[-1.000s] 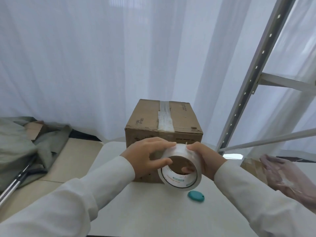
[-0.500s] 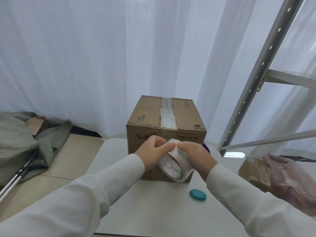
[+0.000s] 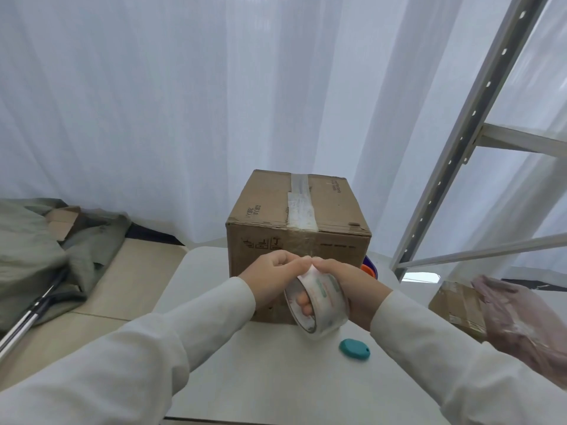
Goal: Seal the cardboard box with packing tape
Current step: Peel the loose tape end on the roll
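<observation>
A brown cardboard box [image 3: 270,210] stands closed on the white table [image 3: 270,378], with a strip of old clear tape along its top seam. In front of its near face I hold a roll of clear packing tape [image 3: 322,305] on edge. My right hand [image 3: 352,283] grips the roll, with fingers showing through its core. My left hand [image 3: 273,277] has its fingertips curled onto the roll's top rim, next to my right thumb. Whether a tape end is lifted is not visible.
A small teal oval object [image 3: 354,348] lies on the table just right of the roll. A metal rack [image 3: 460,142] rises at right, with a second box [image 3: 457,305] and a pink plastic bag [image 3: 521,320] below it. Grey-green cloth [image 3: 36,250] lies at left.
The roll has turned from facing me to edge-on and sits lower. My left fingertips moved onto its top rim, meeting my right thumb.
</observation>
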